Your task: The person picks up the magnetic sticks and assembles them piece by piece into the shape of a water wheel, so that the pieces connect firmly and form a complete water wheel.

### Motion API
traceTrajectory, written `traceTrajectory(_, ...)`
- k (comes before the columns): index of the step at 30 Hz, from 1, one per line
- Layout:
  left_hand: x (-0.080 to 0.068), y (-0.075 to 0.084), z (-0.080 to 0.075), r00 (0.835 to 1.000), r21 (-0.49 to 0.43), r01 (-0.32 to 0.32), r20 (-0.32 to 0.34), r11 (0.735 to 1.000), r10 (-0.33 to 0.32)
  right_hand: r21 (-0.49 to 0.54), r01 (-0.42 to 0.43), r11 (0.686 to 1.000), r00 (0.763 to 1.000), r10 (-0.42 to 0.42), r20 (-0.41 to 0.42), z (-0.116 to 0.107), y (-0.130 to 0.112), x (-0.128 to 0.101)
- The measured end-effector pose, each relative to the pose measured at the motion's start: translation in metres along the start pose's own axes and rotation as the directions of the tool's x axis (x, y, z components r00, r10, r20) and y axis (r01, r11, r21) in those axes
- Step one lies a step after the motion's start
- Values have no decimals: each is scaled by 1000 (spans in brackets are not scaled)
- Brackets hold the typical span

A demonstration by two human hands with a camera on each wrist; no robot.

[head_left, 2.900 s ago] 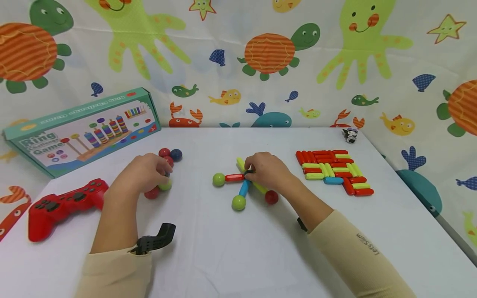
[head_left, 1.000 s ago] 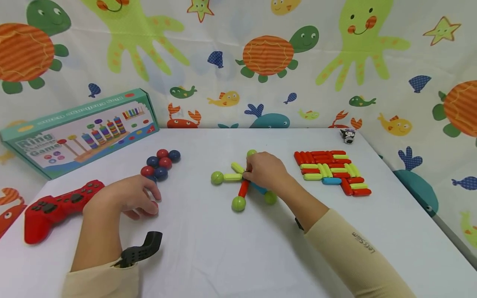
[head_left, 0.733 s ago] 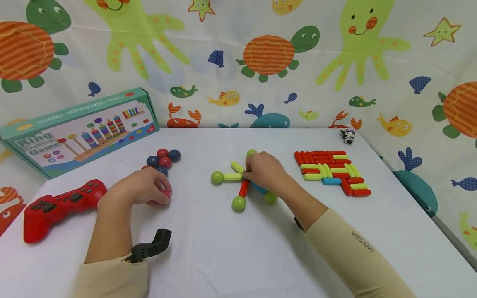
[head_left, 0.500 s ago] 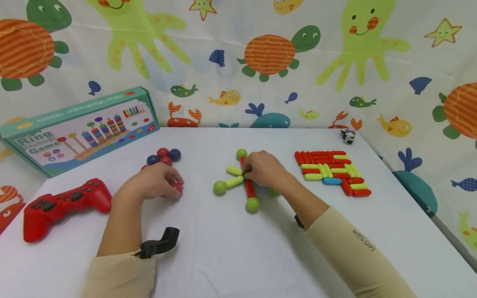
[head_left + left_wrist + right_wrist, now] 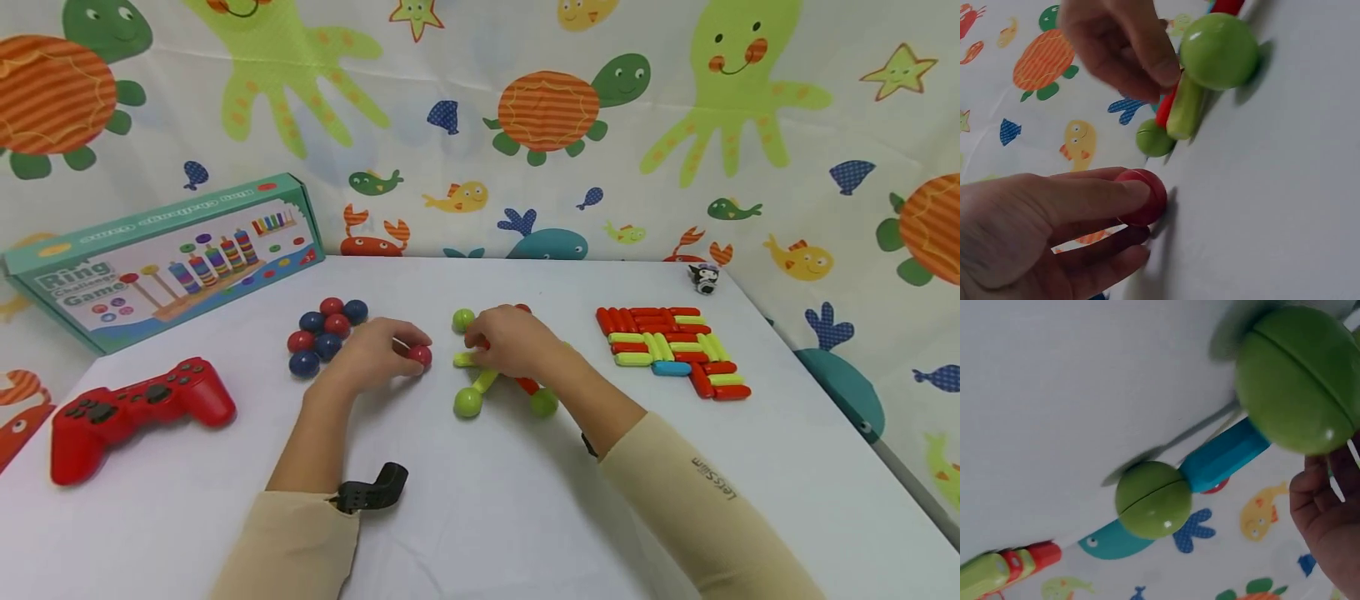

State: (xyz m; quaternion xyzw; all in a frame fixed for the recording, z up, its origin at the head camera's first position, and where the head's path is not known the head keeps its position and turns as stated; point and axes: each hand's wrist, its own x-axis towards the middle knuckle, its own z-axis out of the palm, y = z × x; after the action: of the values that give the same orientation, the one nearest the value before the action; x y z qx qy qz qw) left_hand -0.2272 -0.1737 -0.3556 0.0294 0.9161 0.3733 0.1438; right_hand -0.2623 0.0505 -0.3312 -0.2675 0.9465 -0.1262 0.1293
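Two hands work over the white surface point(image 5: 480, 517) in the head view. Left hand point(image 5: 372, 354) pinches a small glossy red ball point(image 5: 420, 356) between thumb and fingertips, low over the surface, between the cluster of red and dark-blue balls point(image 5: 324, 332) and the stick-and-ball figure point(image 5: 480, 379). Right hand point(image 5: 510, 340) lies curled over the hub of that figure, fingers closed on its sticks; green balls point(image 5: 468, 402) tip the arms that show. Flat mat of red, yellow-green and blue sticks point(image 5: 671, 348) lies to the right, well apart. Red plastic game controller point(image 5: 127, 412) and teal cardboard "Ring Game" box point(image 5: 161, 258) sit at far left.

Left wrist view: thumb and fingers point(image 5: 1085, 197) wrap the red ball point(image 5: 1144, 197), near the surface. Beyond it, a yellow-green stick point(image 5: 1185, 112) joins a large green ball point(image 5: 1219, 50).

Right wrist view: blue stick point(image 5: 1222, 456) connects two green balls point(image 5: 1154, 500); right-hand fingertips point(image 5: 1329, 512) show at the edge, grip hidden.
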Motion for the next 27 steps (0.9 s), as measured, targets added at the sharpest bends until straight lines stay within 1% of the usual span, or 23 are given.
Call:
traceTrajectory(4, 11, 7, 11, 998, -17, -62, -24, 998, 62, -80, -16, 997, 1000, 17, 19, 4, -6, 6)
traceTrajectory(7, 15, 7, 17, 995, -27, -88, -40, 996, 87, -96, -14, 995, 1000, 16, 22, 6, -7, 9)
traceTrajectory(11, 18, 7, 22, 995, -45, -89, -48, 995, 87, -54, -18, 998, 999, 20, 37, 7, -6, 9)
traceTrajectory(15, 19, 6, 24, 995, -62, -86, -55, 994, 82, -7, -25, 1000, 999, 25, 32, 9, -3, 10)
traceTrajectory(20, 21, 8, 28, 996, -63, -73, -50, 995, 70, -17, -17, 1000, 1000, 17, 19, 14, 0, 11)
traceTrajectory(24, 25, 10, 31, 995, -58, -80, -61, 995, 77, -6, -16, 1000, 1000, 16, -16, 12, 2, 9)
traceTrajectory(27, 28, 13, 31, 993, -56, -90, -75, 994, 85, 19, -1, 1000, 998, 3, -58, 5, 4, 4)
